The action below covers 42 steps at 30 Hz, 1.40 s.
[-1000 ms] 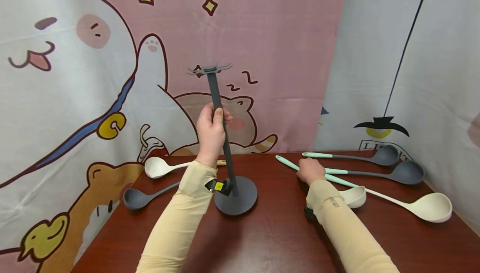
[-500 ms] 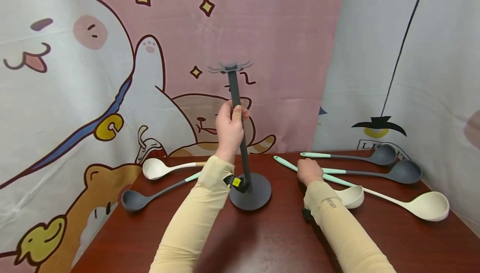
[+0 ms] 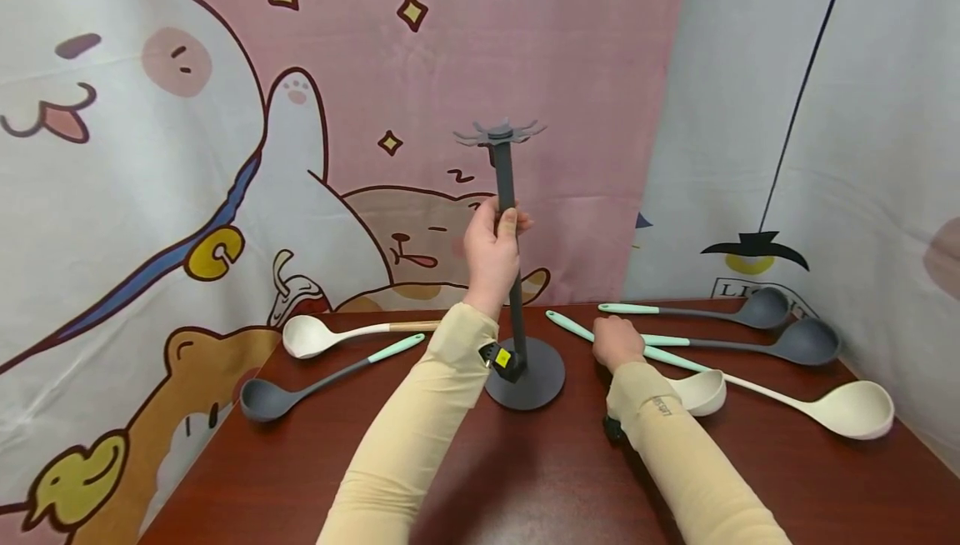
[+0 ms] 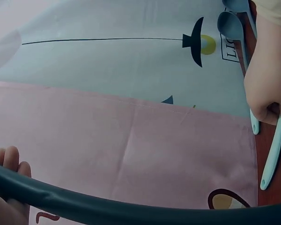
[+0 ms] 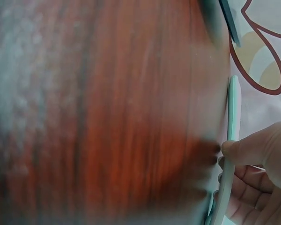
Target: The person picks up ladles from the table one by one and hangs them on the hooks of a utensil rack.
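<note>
My left hand [image 3: 492,249] grips the upright post of a dark grey utensil stand [image 3: 517,303]. The stand has a round base and a ring of hooks on top. Whether its base touches the table I cannot tell. In the left wrist view the post [image 4: 131,208] crosses low, past curled fingers. My right hand [image 3: 618,343] pinches the mint handle [image 5: 232,108] of a ladle on the right side of the table. A white bowl [image 3: 705,393] beyond my sleeve lines up with that handle, the part between being hidden.
Near the right hand lie two grey ladles [image 3: 810,341] and a larger white ladle [image 3: 858,412], with mint handles. At left are a white ladle [image 3: 307,337] with a wood-coloured handle end and a grey ladle [image 3: 270,401]. A printed cloth [image 3: 562,70] hangs behind the table [image 3: 585,478].
My left hand has carried the stand to the right, and it now leans less. The grey ladle's mint handle at left has come into full view. My right hand stays on the ladle handle.
</note>
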Each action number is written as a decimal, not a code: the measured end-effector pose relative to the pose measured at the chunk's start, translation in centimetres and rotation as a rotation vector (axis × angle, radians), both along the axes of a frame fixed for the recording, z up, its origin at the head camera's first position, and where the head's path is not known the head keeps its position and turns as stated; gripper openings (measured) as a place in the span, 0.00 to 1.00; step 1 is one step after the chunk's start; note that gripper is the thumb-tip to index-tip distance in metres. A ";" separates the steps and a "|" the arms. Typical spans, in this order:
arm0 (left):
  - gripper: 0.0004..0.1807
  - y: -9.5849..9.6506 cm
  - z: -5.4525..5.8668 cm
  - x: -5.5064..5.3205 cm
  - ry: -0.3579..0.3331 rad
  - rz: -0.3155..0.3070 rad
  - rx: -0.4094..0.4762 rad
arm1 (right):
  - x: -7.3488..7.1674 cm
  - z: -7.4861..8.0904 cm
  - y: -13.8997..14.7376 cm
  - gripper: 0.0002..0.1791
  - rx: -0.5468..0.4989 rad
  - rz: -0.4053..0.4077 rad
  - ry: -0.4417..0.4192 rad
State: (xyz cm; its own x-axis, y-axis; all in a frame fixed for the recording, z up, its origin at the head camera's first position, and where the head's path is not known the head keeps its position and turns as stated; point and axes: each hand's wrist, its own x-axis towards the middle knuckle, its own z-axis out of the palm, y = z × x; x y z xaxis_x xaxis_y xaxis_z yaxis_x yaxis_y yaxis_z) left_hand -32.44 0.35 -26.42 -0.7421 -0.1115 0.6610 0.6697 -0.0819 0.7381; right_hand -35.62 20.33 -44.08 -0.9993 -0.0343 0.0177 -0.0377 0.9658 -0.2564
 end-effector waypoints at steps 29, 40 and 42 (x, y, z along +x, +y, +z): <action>0.07 2.1 -0.4 -1.7 -0.023 0.074 -0.034 | 0.0 1.5 0.2 0.05 -0.054 -0.003 0.158; 0.07 2.4 -0.1 -1.6 -0.043 0.067 -0.080 | 0.4 3.4 0.3 0.12 -0.132 -0.014 0.259; 0.07 2.5 -0.1 -1.6 -0.055 0.059 -0.083 | 0.5 3.7 0.3 0.12 -0.147 -0.004 0.299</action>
State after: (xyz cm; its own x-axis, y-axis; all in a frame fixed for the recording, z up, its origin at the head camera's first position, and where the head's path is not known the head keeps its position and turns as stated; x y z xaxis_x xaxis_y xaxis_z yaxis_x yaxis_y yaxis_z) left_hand -34.05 2.81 -26.53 -0.7711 -0.1031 0.6283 0.6300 0.0192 0.7764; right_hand -35.08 20.61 -40.36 -0.9493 -0.0056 0.3144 -0.1284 0.9197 -0.3712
